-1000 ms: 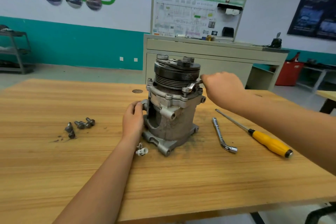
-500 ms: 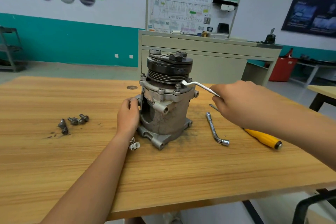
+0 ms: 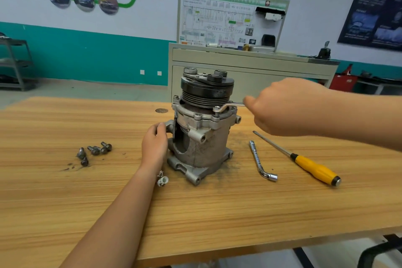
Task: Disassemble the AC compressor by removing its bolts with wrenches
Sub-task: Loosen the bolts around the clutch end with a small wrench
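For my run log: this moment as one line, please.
right hand: grips wrench seated on compressor flange | left hand: holds compressor side | loose bolts: at left

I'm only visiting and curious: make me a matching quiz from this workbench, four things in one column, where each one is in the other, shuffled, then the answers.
1. bolts
2. screwdriver
3. wrench
4. left hand

A. gripped by the right hand, its end on the compressor's flange
B. lying right of the L-wrench
C. loose on the table, left of the compressor
D. holding the compressor's side

Pairs: 1-C, 2-B, 3-A, 4-D
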`<state>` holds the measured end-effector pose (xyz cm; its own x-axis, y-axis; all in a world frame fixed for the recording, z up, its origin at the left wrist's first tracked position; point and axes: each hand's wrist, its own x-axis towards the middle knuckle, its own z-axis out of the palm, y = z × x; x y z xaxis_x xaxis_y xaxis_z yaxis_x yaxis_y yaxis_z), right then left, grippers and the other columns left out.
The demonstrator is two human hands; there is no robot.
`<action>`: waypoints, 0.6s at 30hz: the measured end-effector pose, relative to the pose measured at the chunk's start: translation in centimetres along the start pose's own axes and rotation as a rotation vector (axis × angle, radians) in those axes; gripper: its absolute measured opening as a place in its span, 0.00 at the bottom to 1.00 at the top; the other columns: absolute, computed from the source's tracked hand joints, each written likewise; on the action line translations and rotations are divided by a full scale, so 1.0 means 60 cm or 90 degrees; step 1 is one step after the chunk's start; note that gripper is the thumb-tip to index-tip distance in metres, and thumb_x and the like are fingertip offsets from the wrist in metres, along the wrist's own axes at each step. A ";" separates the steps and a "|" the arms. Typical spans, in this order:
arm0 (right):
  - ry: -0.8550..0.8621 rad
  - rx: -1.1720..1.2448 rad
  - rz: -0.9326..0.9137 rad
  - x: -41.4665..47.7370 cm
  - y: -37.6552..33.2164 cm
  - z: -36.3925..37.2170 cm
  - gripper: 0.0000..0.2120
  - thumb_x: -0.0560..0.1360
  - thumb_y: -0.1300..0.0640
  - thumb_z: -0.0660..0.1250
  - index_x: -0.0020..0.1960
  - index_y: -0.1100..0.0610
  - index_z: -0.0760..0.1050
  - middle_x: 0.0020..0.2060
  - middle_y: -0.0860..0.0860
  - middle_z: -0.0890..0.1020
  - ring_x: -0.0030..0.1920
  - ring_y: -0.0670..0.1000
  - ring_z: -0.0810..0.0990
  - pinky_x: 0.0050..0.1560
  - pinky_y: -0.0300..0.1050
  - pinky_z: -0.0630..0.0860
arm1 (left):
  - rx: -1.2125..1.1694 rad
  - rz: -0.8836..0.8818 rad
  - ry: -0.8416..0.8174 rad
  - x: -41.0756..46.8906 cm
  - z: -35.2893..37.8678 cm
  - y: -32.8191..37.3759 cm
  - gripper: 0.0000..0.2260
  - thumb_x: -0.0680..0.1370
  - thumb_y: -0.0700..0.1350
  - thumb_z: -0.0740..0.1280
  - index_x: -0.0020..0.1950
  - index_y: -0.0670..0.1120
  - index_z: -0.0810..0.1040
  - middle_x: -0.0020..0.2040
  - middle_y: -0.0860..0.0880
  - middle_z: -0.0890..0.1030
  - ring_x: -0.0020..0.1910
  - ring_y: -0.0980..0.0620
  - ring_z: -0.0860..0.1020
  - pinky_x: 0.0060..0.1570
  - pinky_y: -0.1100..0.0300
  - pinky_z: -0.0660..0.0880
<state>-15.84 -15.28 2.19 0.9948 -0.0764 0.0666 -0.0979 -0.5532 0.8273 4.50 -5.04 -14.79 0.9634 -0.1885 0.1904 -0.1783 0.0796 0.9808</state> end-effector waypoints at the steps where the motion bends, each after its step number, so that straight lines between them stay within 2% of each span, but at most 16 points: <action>1: 0.005 0.006 -0.009 0.004 0.010 0.009 0.10 0.79 0.56 0.51 0.55 0.56 0.68 0.26 0.48 0.64 0.24 0.45 0.61 0.23 0.38 0.56 | 0.000 -0.004 0.001 -0.001 0.000 0.001 0.11 0.81 0.48 0.56 0.54 0.48 0.76 0.51 0.49 0.79 0.54 0.49 0.76 0.51 0.55 0.70; 3: 0.030 -0.005 -0.032 0.014 0.028 0.028 0.15 0.79 0.52 0.47 0.59 0.56 0.67 0.26 0.47 0.66 0.24 0.45 0.62 0.23 0.39 0.56 | 0.005 -0.004 -0.003 -0.002 0.001 0.002 0.12 0.81 0.48 0.56 0.58 0.46 0.76 0.54 0.49 0.79 0.56 0.49 0.76 0.56 0.52 0.72; 5: 0.049 -0.025 -0.042 0.026 0.039 0.048 0.16 0.79 0.51 0.47 0.60 0.55 0.67 0.26 0.47 0.66 0.24 0.45 0.62 0.23 0.39 0.55 | 0.013 0.010 -0.007 -0.002 0.000 0.000 0.12 0.81 0.47 0.57 0.59 0.45 0.76 0.55 0.48 0.79 0.57 0.48 0.76 0.60 0.50 0.72; 10: 0.024 0.013 0.014 0.078 0.030 0.091 0.08 0.79 0.61 0.53 0.55 0.57 0.67 0.28 0.48 0.66 0.28 0.49 0.67 0.25 0.40 0.59 | 0.014 0.025 -0.004 0.001 -0.006 -0.003 0.11 0.80 0.46 0.59 0.58 0.47 0.78 0.55 0.49 0.80 0.57 0.49 0.76 0.61 0.50 0.72; 12: 0.057 0.069 0.039 0.099 0.014 0.102 0.09 0.77 0.64 0.55 0.57 0.59 0.67 0.33 0.50 0.72 0.34 0.52 0.73 0.34 0.42 0.69 | 0.027 0.035 -0.009 0.001 -0.006 -0.003 0.10 0.80 0.46 0.59 0.56 0.48 0.78 0.54 0.50 0.80 0.57 0.50 0.76 0.61 0.50 0.72; 13: 0.092 0.087 0.049 0.107 0.006 0.109 0.11 0.77 0.65 0.56 0.59 0.59 0.67 0.39 0.51 0.77 0.40 0.54 0.77 0.45 0.45 0.72 | 0.029 0.039 -0.011 0.000 -0.006 -0.002 0.10 0.80 0.45 0.59 0.56 0.47 0.78 0.55 0.49 0.80 0.58 0.50 0.76 0.62 0.50 0.72; 14: 0.122 0.087 0.057 0.113 0.002 0.117 0.13 0.77 0.65 0.56 0.61 0.60 0.67 0.46 0.53 0.79 0.47 0.55 0.78 0.56 0.47 0.70 | 0.024 0.041 -0.012 0.000 -0.007 -0.002 0.11 0.80 0.45 0.59 0.57 0.46 0.79 0.55 0.48 0.80 0.58 0.49 0.76 0.62 0.50 0.72; 15: 0.143 0.079 0.066 0.116 0.000 0.124 0.15 0.78 0.65 0.55 0.64 0.61 0.65 0.51 0.54 0.79 0.51 0.55 0.78 0.62 0.48 0.67 | 0.016 0.039 -0.015 -0.002 -0.008 -0.001 0.12 0.80 0.45 0.59 0.59 0.44 0.79 0.55 0.48 0.81 0.58 0.49 0.77 0.62 0.50 0.72; 17: 0.169 0.090 0.108 0.111 -0.002 0.131 0.16 0.78 0.66 0.54 0.66 0.62 0.64 0.52 0.56 0.79 0.52 0.57 0.78 0.62 0.50 0.66 | -0.002 0.038 -0.022 -0.005 -0.009 0.001 0.12 0.80 0.44 0.59 0.58 0.44 0.79 0.53 0.47 0.81 0.55 0.50 0.78 0.59 0.53 0.74; 18: 0.188 0.118 0.134 0.105 -0.003 0.131 0.17 0.79 0.66 0.54 0.67 0.62 0.65 0.49 0.58 0.79 0.49 0.58 0.78 0.56 0.51 0.69 | -0.006 0.040 -0.024 -0.005 -0.009 0.001 0.11 0.80 0.44 0.59 0.56 0.45 0.80 0.51 0.48 0.82 0.52 0.51 0.79 0.55 0.56 0.75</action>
<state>-9.78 -22.17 -1.93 0.9146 0.0234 0.4036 -0.2759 -0.6937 0.6654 4.30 -4.45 -14.82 0.9419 -0.2202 0.2537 -0.2364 0.1022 0.9663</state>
